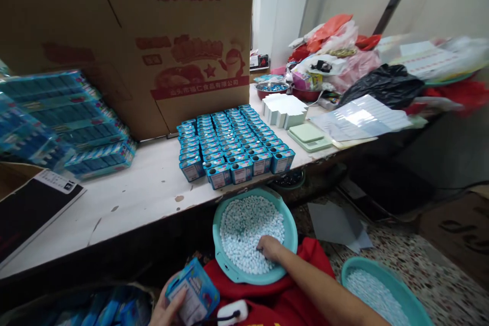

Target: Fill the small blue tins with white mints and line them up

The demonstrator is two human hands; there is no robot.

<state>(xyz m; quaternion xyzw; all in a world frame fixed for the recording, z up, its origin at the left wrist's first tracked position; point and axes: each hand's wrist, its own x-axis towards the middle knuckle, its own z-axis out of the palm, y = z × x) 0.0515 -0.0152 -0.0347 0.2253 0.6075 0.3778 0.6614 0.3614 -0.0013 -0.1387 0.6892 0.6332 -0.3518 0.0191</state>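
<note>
My left hand (168, 303) is closed around a blue printed box (194, 290), tilted at the bottom of the view, thumb across its pale label side. To its right, my right hand (269, 248) reaches into a turquoise basin (291, 214) of small white pellets (248, 224). Its fingers are curled down, and their tips are hidden among the pellets, so what they grip does not show. The basin stands over red cloth (313, 260), just below the table edge. Rows of similar blue boxes (231, 147) stand upright on the white table (153, 188), many with a round dark spot on top.
Stacked blue packs (84, 117) and a big cardboard carton (206, 25) line the left and back. A green scale (309, 135), white card stack (284, 109) and plastic bags (382, 86) lie right. Low down are another pellet basin (385, 275) and a container of blue packs (103, 310).
</note>
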